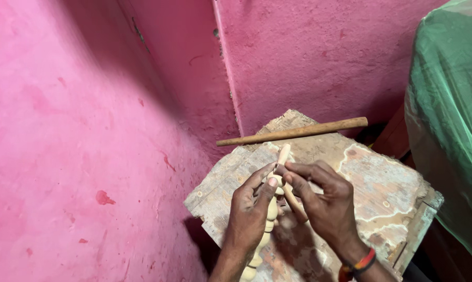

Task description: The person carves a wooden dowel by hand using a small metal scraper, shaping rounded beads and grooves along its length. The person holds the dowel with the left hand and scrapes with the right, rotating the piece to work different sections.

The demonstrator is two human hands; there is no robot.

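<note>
My left hand (251, 211) grips a pale turned wooden piece (264, 237) with rounded beads along its length, held upright over a worn wooden board (382, 188). My right hand (322, 201) pinches a thin light wooden stick (284, 154) between thumb and fingers, right at the top of the turned piece. The stick's lower part runs down behind my right fingers. Both hands touch each other at the fingertips. A red and orange band sits on my right wrist.
A long round wooden rod (293, 131) lies across the far edge of the board. Pink plastered walls (79, 130) close in at left and behind. Green netting (450, 115) hangs at the right.
</note>
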